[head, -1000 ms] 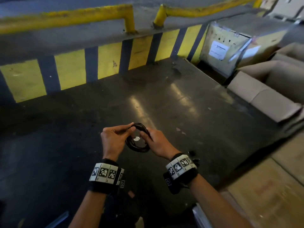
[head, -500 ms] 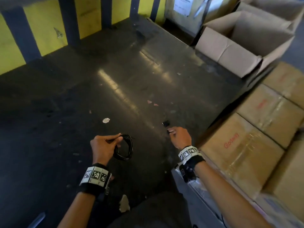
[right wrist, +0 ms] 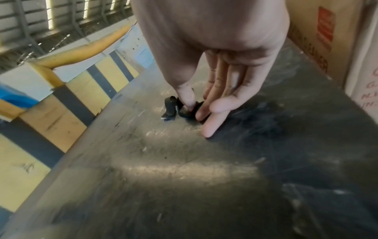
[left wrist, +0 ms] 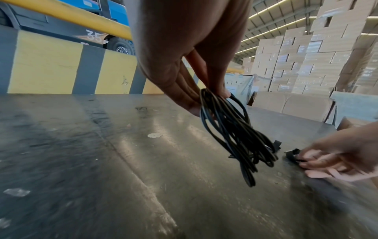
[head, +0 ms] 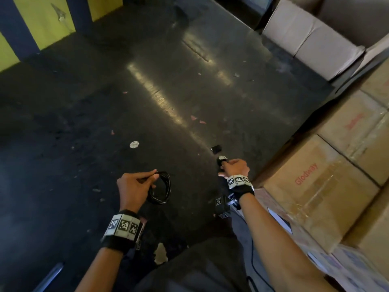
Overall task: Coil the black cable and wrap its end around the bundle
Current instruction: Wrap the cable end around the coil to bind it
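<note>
The black cable [head: 163, 187] is a coil of several loops hanging from my left hand [head: 154, 174], which pinches its top between thumb and fingers. In the left wrist view the coil [left wrist: 235, 132] dangles just above the dark surface. My right hand [head: 223, 165] is apart from it, down at the surface to the right. There its thumb and fingers pinch a small black strap [right wrist: 188, 113]. A second black strap piece [right wrist: 170, 106] lies just beyond it. The cable's end is lost among the loops.
The dark scuffed metal surface [head: 168, 91] carries scraps and a white disc [head: 134, 144]. Stacked cardboard boxes [head: 315, 186] wall off the right side, with an open box [head: 311, 36] at the back right. A yellow-and-dark striped barrier [head: 42, 22] runs along the back left.
My right hand let go of the coil and moved right and down to the black strap. The left hand kept the coil and dropped slightly. The head view tilted down.
</note>
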A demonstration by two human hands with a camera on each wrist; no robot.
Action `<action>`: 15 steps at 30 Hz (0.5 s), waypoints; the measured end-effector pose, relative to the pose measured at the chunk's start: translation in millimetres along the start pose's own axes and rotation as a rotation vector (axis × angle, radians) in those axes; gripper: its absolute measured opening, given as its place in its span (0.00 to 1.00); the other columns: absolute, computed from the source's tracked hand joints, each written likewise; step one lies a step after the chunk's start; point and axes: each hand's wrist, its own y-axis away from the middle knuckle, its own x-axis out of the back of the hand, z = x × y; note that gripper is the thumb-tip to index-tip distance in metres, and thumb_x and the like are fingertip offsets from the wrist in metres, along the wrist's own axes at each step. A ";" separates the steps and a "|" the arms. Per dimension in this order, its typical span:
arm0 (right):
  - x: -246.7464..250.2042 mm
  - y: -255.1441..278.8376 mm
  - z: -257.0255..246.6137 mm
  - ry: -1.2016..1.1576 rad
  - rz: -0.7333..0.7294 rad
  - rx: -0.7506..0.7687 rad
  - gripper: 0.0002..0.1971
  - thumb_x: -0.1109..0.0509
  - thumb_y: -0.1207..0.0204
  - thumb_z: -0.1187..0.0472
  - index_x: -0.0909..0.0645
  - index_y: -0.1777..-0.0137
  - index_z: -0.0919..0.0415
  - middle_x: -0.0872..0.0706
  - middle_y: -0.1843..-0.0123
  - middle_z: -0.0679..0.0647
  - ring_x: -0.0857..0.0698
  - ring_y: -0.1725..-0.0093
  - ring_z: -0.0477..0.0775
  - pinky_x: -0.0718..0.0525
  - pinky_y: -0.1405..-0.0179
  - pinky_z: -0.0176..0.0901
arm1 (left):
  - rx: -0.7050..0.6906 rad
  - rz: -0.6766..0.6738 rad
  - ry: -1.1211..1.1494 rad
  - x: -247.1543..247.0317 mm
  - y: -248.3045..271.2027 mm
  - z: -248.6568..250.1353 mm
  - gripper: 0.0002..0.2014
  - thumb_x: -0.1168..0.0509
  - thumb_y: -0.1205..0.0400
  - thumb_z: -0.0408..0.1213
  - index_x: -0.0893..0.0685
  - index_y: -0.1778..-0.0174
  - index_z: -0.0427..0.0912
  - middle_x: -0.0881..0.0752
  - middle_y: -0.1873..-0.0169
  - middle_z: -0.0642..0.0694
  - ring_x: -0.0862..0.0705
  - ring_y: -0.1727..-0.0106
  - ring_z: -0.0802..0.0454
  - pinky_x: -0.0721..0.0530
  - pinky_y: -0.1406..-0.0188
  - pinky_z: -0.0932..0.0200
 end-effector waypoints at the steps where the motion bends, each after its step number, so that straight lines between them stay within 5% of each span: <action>1: -1.4 -0.5 -2.7 -0.004 -0.004 -0.003 0.07 0.18 0.34 0.55 0.13 0.62 0.54 0.09 0.66 0.51 0.09 0.69 0.52 0.06 0.61 0.48 | -0.005 -0.005 -0.003 -1.3 -0.7 1.3 0.12 0.20 0.26 0.31 0.06 0.47 0.40 0.06 0.64 0.49 0.05 0.64 0.47 0.08 0.54 0.62; 5: -6.6 -4.8 -3.6 -0.056 -0.022 0.073 0.10 0.16 0.36 0.60 0.07 0.55 0.53 0.07 0.61 0.51 0.08 0.58 0.52 0.09 0.46 0.47 | -0.022 -0.020 0.010 -4.0 -0.5 7.4 0.12 0.20 0.26 0.31 0.06 0.47 0.41 0.07 0.63 0.53 0.06 0.66 0.53 0.10 0.59 0.71; 7: -5.9 4.5 -4.6 -0.029 -0.057 0.237 0.10 0.17 0.32 0.62 0.07 0.51 0.54 0.07 0.59 0.50 0.09 0.56 0.49 0.12 0.44 0.43 | -0.048 -0.027 0.022 -3.6 1.7 10.2 0.12 0.20 0.26 0.31 0.06 0.47 0.40 0.07 0.62 0.53 0.06 0.66 0.54 0.10 0.59 0.71; 11: -1.4 25.4 -10.9 -0.242 -0.172 0.348 0.08 0.23 0.25 0.66 0.08 0.57 0.52 0.06 0.53 0.58 0.07 0.50 0.59 0.08 0.45 0.54 | -0.126 -0.028 0.042 1.8 8.9 16.8 0.12 0.20 0.26 0.30 0.06 0.46 0.40 0.06 0.60 0.50 0.07 0.67 0.56 0.11 0.60 0.71; 15: 0.7 50.1 -24.8 -0.510 -0.396 0.252 0.04 0.32 0.17 0.71 0.16 0.47 0.70 0.11 0.41 0.69 0.08 0.43 0.65 0.06 0.50 0.48 | -0.183 -0.009 0.081 8.6 15.4 21.5 0.12 0.20 0.26 0.31 0.06 0.47 0.43 0.05 0.60 0.50 0.06 0.67 0.55 0.09 0.59 0.66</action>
